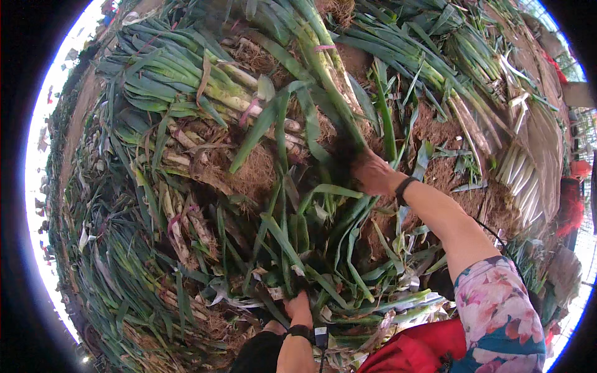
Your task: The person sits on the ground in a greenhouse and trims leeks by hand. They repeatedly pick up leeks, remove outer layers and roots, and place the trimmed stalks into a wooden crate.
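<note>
My right hand (373,171), with a black band at the wrist, reaches forward to the root end of a long leek (343,114); leaves and dark shadow hide its fingertips. Near the bottom, my left hand (298,307) is low among loose green leek leaves (282,240), its fingers hidden by them. A tied bundle of leeks (322,51) with a pink band lies ahead of my right hand. Another tied leek bundle (186,84) lies at upper left, its hairy roots pointing right.
More leek bundles (177,228) and leaves cover the ground at left. Bare brown soil (433,172) shows at right, beside leeks with white stalks (522,182) near a brown sheet (543,135). Red cloth (415,347) lies over my lap.
</note>
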A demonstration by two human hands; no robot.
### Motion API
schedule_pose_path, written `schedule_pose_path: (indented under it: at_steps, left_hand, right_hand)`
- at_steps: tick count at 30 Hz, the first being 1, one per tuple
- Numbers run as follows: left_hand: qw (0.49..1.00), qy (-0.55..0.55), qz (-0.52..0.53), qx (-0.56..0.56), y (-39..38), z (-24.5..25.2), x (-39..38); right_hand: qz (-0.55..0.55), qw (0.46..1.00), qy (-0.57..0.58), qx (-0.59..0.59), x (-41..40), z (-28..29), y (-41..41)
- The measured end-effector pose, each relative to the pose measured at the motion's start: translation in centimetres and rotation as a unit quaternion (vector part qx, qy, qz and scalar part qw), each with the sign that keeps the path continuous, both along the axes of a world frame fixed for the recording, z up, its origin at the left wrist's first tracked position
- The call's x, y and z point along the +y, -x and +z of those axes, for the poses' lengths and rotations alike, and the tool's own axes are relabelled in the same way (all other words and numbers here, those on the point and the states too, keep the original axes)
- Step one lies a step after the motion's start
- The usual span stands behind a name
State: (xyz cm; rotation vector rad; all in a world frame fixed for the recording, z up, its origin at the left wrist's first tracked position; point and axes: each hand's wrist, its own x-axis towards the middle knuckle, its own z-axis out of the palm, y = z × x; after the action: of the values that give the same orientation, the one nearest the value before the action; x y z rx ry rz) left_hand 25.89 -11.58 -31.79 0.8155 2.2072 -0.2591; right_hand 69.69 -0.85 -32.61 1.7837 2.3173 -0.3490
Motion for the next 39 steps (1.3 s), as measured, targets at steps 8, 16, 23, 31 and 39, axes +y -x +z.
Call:
schedule_pose_path:
  at_steps: [8, 16, 23, 31, 39]
  left_hand:
    - [0.996, -0.013, -0.090, 0.001, 4.9, -8.8, -2.8]
    - [0.999, -0.019, 0.019, 0.020, -0.2, -2.1, -0.5]
    - [1.000, 0.012, 0.003, 0.011, 0.8, -3.9, -0.8]
    - [0.998, -0.026, 0.026, 0.047, -0.9, -0.6, -0.8]
    - [1.000, -0.006, 0.011, 0.019, -0.4, -1.0, -0.1]
  right_hand:
    - [-0.036, 0.918, 0.353, 0.177, -19.1, -3.6, 14.2]
    - [-0.073, 0.968, -0.158, 0.181, 12.5, 10.4, 9.3]
    - [-0.072, 0.981, -0.170, 0.057, 19.7, 8.9, 6.7]
    - [-0.039, 0.990, -0.126, 0.050, 11.6, 5.6, 3.0]
    - [-0.095, 0.884, 0.360, 0.282, -5.9, -4.3, 5.4]
